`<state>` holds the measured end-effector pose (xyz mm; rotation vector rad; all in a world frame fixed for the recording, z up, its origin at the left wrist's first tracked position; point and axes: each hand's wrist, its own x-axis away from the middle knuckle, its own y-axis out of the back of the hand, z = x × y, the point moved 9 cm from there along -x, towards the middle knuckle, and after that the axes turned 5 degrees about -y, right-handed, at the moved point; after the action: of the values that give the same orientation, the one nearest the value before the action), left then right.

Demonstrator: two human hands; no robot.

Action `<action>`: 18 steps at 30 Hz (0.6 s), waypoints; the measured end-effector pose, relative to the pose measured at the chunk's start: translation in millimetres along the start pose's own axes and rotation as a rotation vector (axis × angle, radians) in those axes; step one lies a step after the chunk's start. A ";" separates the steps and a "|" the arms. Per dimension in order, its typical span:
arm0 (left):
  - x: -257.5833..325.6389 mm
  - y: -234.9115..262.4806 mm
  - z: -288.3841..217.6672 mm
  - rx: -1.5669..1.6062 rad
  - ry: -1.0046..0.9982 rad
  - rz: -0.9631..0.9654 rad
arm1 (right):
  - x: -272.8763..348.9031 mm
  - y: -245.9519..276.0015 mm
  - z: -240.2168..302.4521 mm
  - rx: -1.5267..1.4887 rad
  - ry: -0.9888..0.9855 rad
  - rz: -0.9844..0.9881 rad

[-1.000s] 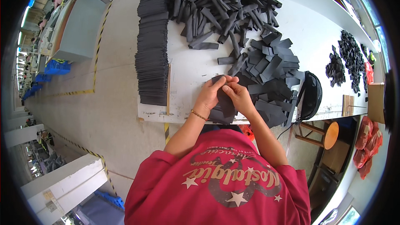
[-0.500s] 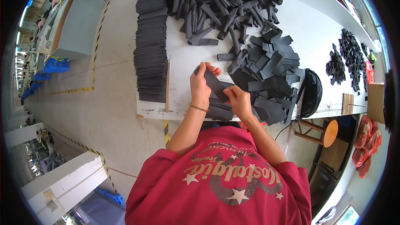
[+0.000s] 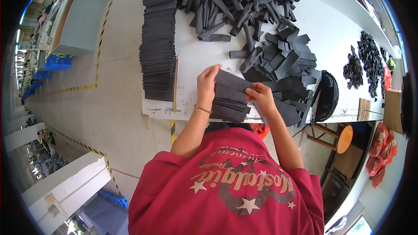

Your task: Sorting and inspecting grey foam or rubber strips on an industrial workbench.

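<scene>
Between my two hands a flat black fabric strip (image 3: pixel 233 80) is stretched out above the near edge of the white table. My left hand (image 3: pixel 208 82) pinches its left end, and my right hand (image 3: pixel 262 97) grips the right end between thumb and fingers. Just below it lies a small stack of black strips (image 3: pixel 228 108) at the table edge. A loose heap of flat black pieces (image 3: pixel 285 61) spreads to the right of my hands. Farther off is a large pile of rolled black tubes (image 3: pixel 235 0).
A long, tightly packed row of black pieces (image 3: pixel 158 43) runs along the table's left side. A black mesh-covered object (image 3: pixel 326 98) stands at the right, with a wooden stool (image 3: pixel 344 139) below. Small black piles (image 3: pixel 369 61) lie far right. Red bags (image 3: pixel 379 152) hang beyond.
The strip has gone from slanting steeply to lying nearly level, drawn out between my hands. My right hand has moved right and slightly up, uncovering more of the stack below.
</scene>
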<state>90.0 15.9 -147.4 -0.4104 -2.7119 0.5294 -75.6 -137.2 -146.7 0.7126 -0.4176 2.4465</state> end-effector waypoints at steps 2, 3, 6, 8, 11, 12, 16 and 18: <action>12.9 8.7 16.5 -0.438 0.143 0.044 | -3.5 22.9 -23.5 0.031 -0.044 -0.047; 17.2 19.5 26.3 -0.439 0.144 0.045 | -4.0 30.6 -34.0 0.196 -0.038 -0.095; 21.5 24.8 26.1 -0.983 -0.305 0.168 | -1.0 34.1 -43.7 0.553 0.034 -0.215; 18.7 26.6 17.3 -1.034 -0.407 0.108 | 14.8 14.8 -17.6 0.946 0.090 -0.285; -4.9 0.4 5.4 -1.010 -0.489 0.082 | 12.8 35.5 -4.0 1.101 0.218 -0.443; -19.9 -14.9 2.0 -0.983 -0.535 0.136 | 10.4 44.7 7.0 1.080 0.284 -0.480; -60.8 -93.6 1.7 -1.088 -0.807 0.363 | -0.1 73.9 45.2 1.266 0.492 -0.552; -75.7 -118.9 21.5 -1.169 -0.837 0.482 | -2.3 72.0 46.7 1.447 0.525 -0.497</action>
<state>124.5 -122.1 -138.7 -1.3862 -3.4209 -1.1510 -97.6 -215.8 -120.0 0.4944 1.6423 1.9803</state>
